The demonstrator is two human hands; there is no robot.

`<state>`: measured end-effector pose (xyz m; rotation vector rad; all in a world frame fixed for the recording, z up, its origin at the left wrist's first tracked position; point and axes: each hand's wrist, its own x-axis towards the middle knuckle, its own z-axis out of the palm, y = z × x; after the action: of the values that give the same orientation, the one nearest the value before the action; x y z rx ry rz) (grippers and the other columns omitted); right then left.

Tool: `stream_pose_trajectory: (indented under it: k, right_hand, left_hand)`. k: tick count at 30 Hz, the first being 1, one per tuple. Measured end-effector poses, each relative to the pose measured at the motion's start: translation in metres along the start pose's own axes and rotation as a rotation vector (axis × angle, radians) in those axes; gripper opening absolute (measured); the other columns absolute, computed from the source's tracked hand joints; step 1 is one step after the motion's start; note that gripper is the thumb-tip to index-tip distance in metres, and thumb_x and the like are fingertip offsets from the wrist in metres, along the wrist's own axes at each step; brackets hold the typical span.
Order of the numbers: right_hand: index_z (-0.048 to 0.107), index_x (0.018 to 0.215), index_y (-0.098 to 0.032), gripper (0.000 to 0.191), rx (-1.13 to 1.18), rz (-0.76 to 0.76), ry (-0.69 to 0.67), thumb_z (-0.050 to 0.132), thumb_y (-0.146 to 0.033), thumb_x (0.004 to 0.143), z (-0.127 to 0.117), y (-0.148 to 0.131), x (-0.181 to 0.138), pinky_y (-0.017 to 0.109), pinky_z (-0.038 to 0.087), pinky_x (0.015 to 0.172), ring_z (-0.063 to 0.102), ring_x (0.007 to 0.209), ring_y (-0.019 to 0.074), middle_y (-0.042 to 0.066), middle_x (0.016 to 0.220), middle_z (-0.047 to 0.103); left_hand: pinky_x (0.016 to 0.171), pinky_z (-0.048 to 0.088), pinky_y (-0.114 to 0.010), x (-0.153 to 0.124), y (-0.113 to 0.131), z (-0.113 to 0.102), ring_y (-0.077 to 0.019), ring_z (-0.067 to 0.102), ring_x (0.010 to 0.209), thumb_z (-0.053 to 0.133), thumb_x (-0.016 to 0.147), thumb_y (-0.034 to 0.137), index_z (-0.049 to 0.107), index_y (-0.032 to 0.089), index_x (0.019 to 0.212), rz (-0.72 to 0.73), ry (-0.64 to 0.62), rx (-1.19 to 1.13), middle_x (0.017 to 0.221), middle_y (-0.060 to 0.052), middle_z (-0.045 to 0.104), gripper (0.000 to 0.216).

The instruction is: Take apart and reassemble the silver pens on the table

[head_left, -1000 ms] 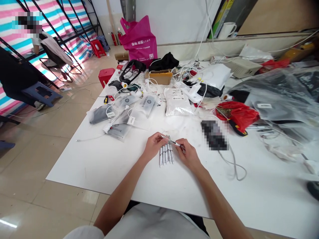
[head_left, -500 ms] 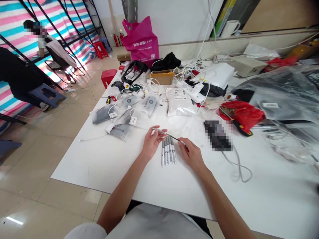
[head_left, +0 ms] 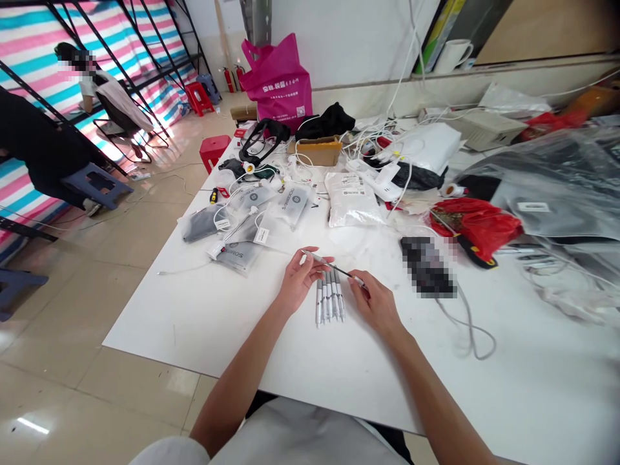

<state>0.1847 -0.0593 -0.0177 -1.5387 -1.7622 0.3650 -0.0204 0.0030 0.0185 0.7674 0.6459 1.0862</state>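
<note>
On the white table (head_left: 194, 316) lies a tight row of several slim white-and-grey pens (head_left: 330, 303), side by side. Just above that row, a thin pen (head_left: 334, 266) spans the gap between my hands. My left hand (head_left: 303, 279) pinches its thicker end between fingers and thumb. My right hand (head_left: 375, 305) holds its narrow tip. The pen held between them does not touch the row, and my wrists rest near the table's surface.
Clear plastic pouches (head_left: 237, 255) with white cables lie left of my hands. A white packet (head_left: 351, 200), tangled cables, a cardboard box (head_left: 317, 152) and a red bag (head_left: 472, 223) crowd the far side. A pixelated object (head_left: 426, 266) lies to the right.
My hands have moved apart from their closer position, with the thin pen lying more lengthwise between them. The whole view has shifted slightly as my head moved.
</note>
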Motion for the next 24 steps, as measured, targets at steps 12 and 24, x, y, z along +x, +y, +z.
stream_pose_trajectory:
  k: [12,24]
  right_hand:
    - [0.065,0.117,-0.024,0.027,-0.013,-0.022,-0.004,0.045,-0.039,0.107,-0.001,-0.001,0.001,0.027,0.045,0.063,0.052,0.057,0.0125,0.004,0.096,0.073]
    - [0.065,0.117,-0.023,0.028,-0.008,-0.041,-0.008,0.044,-0.039,0.108,-0.001,-0.001,0.001,0.028,0.046,0.063,0.056,0.060,0.0132,0.006,0.099,0.074]
  left_hand:
    - [0.079,0.049,-0.032,0.000,-0.003,-0.001,-0.0188,0.072,0.091,0.073,0.093,0.045,0.060,0.021,0.121,0.030,-0.028,0.057,0.108,-0.012,0.078,0.039]
    - [0.086,0.051,-0.035,0.001,-0.011,-0.004,-0.0213,0.069,0.096,0.081,0.085,0.037,0.077,0.016,0.110,0.003,-0.018,0.211,0.111,-0.012,0.076,0.032]
